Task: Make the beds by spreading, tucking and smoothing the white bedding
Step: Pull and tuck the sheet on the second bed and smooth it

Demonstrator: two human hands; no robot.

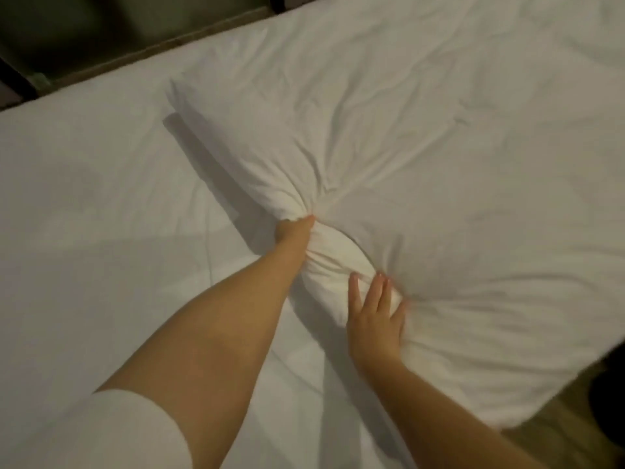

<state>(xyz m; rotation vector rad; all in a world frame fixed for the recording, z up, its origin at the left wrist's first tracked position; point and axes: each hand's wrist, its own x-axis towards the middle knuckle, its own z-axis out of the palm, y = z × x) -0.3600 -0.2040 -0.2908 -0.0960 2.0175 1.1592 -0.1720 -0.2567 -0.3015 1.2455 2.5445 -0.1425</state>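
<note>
The left hand (295, 230) is clenched into the near-left edge of the pillow (439, 147), its fingers curled and buried in a bunch of white cloth so that creases fan out from the grip; the fingertips themselves are hidden in the folds. The right hand (375, 319) lies just beside it on the same edge, closer to the person, with the fingers straight and slightly spread, pressing flat into the stuffing and holding nothing; the cloth between the two hands bulges up in a soft roll. Both forearms are bare; a white sleeve (111, 431) covers the left upper arm at the lower left.

The pillow is large, white and wrinkled; it lies slantwise across the right part of the view, resting on the white bed sheet (84, 198), with its far-left corner casting a shadow on the sheet; its near-right corner hangs past the bed over a pale floor (554, 434). The bed sheet is mostly smooth, with faint creases near the left forearm. A brownish strip (152, 50) runs along the bed sheet's far edge; beyond it the room is dark and blurred. A dark shape at the right edge is too dim to identify.
</note>
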